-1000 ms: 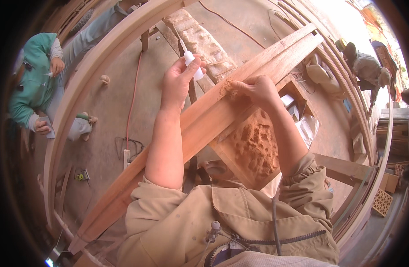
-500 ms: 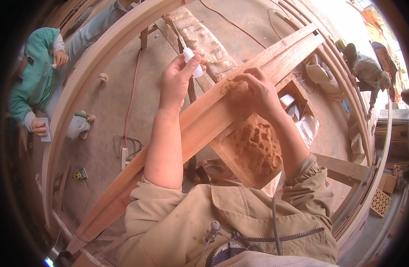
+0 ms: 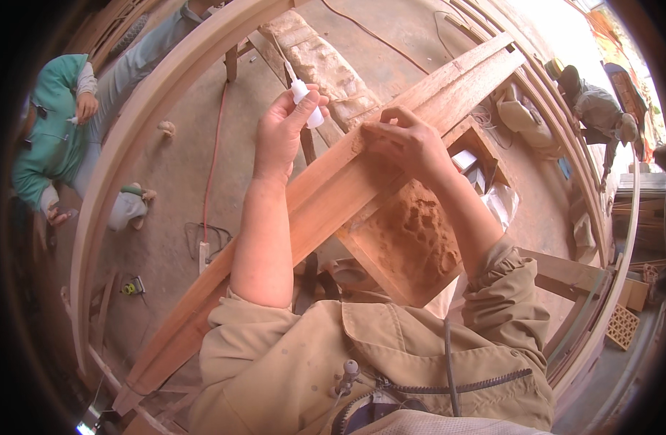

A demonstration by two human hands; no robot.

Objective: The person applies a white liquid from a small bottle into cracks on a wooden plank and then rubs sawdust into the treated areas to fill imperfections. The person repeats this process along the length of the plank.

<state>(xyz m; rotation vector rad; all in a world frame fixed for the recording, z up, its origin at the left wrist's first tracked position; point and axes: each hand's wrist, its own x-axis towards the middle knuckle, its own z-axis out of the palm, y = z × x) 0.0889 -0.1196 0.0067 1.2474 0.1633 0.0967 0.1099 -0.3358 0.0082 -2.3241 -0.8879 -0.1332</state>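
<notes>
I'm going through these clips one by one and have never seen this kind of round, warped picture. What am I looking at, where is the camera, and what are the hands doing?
The camera sits on a person's head and looks down, so the tan sleeves at the bottom are the wearer's own arms. Its wide lens bends straight edges, mostly near the rim.

The left hand holds a small white squeeze bottle with a thin nozzle pointing up. The right hand presses its fingertips on a long wooden beam that runs diagonally across the view. Under the beam is a wooden box of reddish sawdust.

Curved wooden frames arc around the workplace, and a red cable lies on the dusty floor. Another person in a green top is at upper left, and another, bending over, at upper right.
</notes>
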